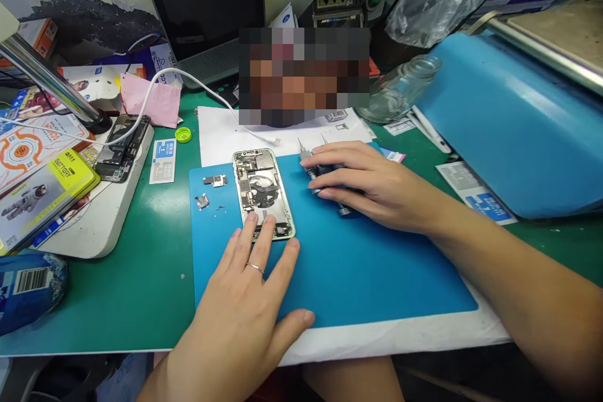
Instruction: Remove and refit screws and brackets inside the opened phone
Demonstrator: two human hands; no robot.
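An opened smartphone (264, 191) lies on a blue mat (358, 270), its circuit board and inner parts showing. My left hand (245, 289), fingers spread and a ring on one of them, touches the phone's lower end with its fingertips. To the right of the phone, my right hand (372, 182) lies over a few slim precision screwdrivers (306, 156) on the mat. Its fingers are stretched out across the handles; the thumb is hidden. Left of the phone are a small metal-covered part (215, 181), another small part (202, 201) and tiny loose bits.
A white cable (198, 83) loops across the back. Another opened phone (123, 147) rests on a white box at left, near a yellow battery box (51, 195). A glass jar (400, 88) leans at back right, beside a large blue sheet (509, 125). A pixelated patch covers the back middle.
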